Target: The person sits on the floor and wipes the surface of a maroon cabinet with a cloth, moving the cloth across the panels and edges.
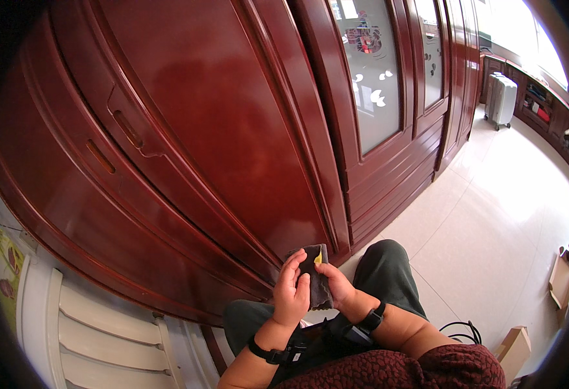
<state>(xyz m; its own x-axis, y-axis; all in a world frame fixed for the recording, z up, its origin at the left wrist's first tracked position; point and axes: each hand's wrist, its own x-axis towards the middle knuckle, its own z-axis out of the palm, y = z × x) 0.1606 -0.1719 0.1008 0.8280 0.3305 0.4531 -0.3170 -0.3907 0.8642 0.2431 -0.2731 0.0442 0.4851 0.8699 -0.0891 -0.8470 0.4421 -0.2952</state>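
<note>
A folded dark grey cloth (319, 287) is held between my two hands, above my lap. A small yellow patch (319, 258) shows near its top right edge. My left hand (292, 294) lies against the cloth's left side, fingers bent over its front and thumb pointing up. My right hand (339, 287) grips the right side, its thumb at the yellow patch and its other fingers hidden behind the cloth. Just beyond the cloth stands a glossy red-brown wooden wardrobe door (216, 121), with a recessed handle slot (128, 129) in the neighbouring frame.
Frosted glass cabinet doors (379, 92) continue to the right. A silver suitcase (500, 99) stands on the pale tiled floor (459, 214) farther off. Cardboard pieces (514, 347) and a black cable (467, 330) lie at lower right. A cream slatted wooden piece (109, 335) is at lower left.
</note>
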